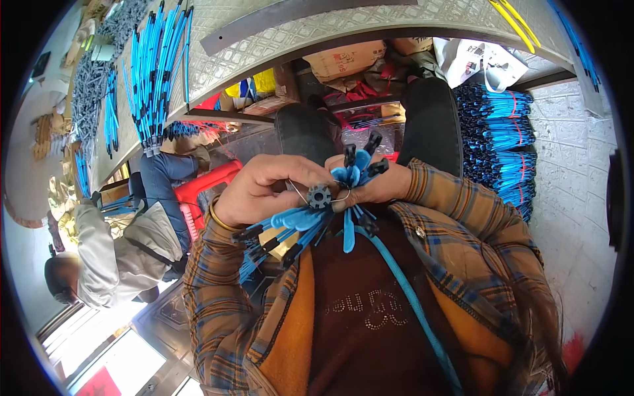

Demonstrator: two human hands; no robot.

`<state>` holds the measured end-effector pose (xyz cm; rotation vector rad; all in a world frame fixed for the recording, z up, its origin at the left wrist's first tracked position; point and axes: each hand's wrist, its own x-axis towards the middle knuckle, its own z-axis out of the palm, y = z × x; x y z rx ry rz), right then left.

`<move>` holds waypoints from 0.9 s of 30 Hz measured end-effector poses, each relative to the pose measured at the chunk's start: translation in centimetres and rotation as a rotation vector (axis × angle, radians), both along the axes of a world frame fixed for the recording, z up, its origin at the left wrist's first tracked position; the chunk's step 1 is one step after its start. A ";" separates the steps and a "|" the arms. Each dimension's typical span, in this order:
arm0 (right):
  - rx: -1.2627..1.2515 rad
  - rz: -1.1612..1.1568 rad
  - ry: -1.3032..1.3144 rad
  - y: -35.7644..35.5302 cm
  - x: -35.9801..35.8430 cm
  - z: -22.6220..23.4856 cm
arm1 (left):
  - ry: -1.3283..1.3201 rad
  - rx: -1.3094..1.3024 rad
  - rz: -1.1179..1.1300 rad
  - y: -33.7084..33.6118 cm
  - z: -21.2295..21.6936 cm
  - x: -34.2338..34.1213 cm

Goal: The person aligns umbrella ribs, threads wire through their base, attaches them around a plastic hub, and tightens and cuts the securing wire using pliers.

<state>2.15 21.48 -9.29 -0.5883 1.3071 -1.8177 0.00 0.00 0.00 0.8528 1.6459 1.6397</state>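
- At the far left, a seated co-worker [99, 261] in a pale jacket and blue jeans faces the side of the worktop [218, 72].
- On the worktop's left end, a heap of small grey parts [89, 92] spreads out, and just to its right lies a fan of long blue sticks [155, 72] with black sections.
- Right of the co-worker's leg, below the worktop, stands a red plastic object [210, 181]; its exact kind is hard to tell.
- Left of the centre, in front of the person's chest, is the left hand [264, 188], its fingers pinched together on a thin wire [298, 192].
- Between the two hands sits a round black toothed hub [319, 196] with a hole in its middle; the wire shows on both sides of it.
- Around and below the hub, blue-and-black pieces [297, 219] splay outward, some toward the lower left, others upward.
- Just right of the hub, the right hand [380, 185] has its fingers closed on the upright part of these pieces.
- Farther right, beyond the dark-trousered knees [432, 125], rise stacked bundles of blue-and-black sticks [498, 145], with a white bag [479, 63] above them.
- Near the upper right, yellow strips [515, 23] lie on the worktop.
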 end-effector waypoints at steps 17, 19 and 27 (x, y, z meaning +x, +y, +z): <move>-0.148 -0.057 0.041 0.1 -0.1 -0.4 | 0.536 -0.265 0.231 2.3 1.3 1.9; -0.189 -0.008 0.033 0.4 -0.1 -0.2 | 0.573 -0.265 0.250 2.5 1.4 2.2; -0.220 -0.126 -0.110 1.0 0.8 -0.1 | 0.613 -0.234 0.329 3.0 1.5 2.1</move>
